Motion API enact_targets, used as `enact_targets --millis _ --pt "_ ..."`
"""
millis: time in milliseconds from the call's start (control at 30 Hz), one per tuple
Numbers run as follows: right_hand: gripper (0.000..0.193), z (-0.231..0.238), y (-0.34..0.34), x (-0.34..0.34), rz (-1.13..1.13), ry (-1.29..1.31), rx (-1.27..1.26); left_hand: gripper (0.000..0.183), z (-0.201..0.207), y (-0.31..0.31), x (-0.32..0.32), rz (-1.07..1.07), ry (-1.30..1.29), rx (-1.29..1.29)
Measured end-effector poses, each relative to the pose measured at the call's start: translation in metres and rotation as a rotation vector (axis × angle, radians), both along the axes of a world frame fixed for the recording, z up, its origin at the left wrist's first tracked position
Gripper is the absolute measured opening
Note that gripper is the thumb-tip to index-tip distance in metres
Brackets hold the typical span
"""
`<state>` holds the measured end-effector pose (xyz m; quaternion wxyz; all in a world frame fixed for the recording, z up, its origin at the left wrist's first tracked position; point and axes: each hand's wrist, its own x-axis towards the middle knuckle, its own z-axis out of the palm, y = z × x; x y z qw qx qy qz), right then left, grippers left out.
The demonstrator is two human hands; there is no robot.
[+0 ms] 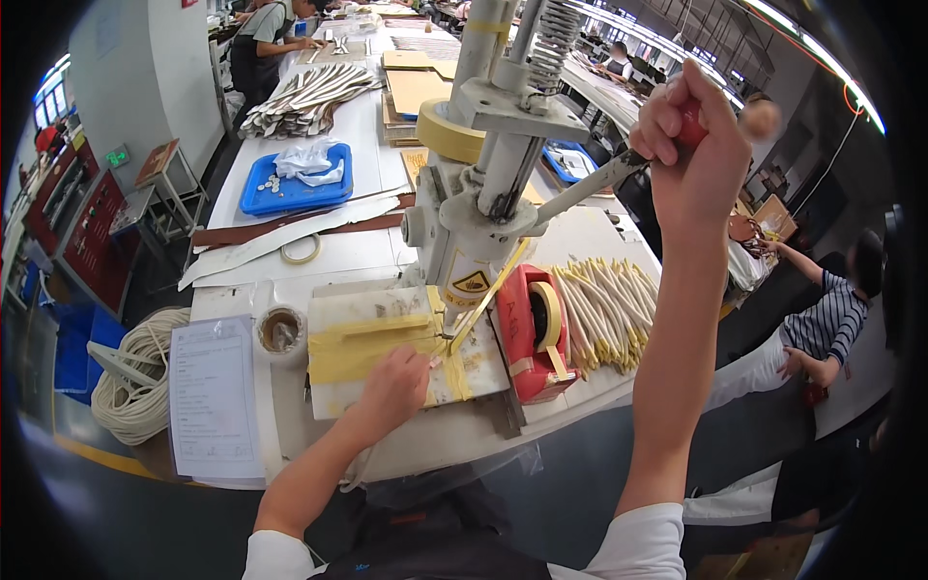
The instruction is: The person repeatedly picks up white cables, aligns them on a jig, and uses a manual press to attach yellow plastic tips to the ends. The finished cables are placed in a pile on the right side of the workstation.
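Observation:
My right hand (691,145) is raised high at the right, closed round the red knob at the end of the lever (590,186). That lever joins the side of a grey hand press (474,217) with a coil spring on top. Low at the press, my left hand (398,379) rests on the pale base plate (333,387), which is partly covered with yellow tape. Its fingers pinch together right by the press tip; a small pale end shows there, too little to name. A pale cord (360,471) hangs off the table edge below my left forearm.
Right of the press stand a red tape dispenser (522,338) and a bundle of white cords with yellow ends (614,309). To the left are a tape roll (280,331), a printed sheet (215,396), coiled rope (135,387) and a blue tray (290,200). People work nearby.

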<state>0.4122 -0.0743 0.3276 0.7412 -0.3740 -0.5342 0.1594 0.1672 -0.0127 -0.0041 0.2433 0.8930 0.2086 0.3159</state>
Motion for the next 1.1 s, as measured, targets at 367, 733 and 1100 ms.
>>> enact_targets --millis 367,733,1100 --pt "0.029 -0.001 -0.001 -0.005 -0.023 -0.031 0.02 0.006 0.001 0.0 0.001 -0.004 -0.036 -0.018" --pt "0.033 -0.019 -0.026 -0.008 0.046 0.026 0.052 0.006 0.002 0.001 -0.001 0.006 -0.038 -0.017" --pt "0.035 -0.18 -0.108 -0.046 -0.115 -0.39 0.343 0.009 0.0 -0.003 0.003 0.039 -0.064 -0.06"
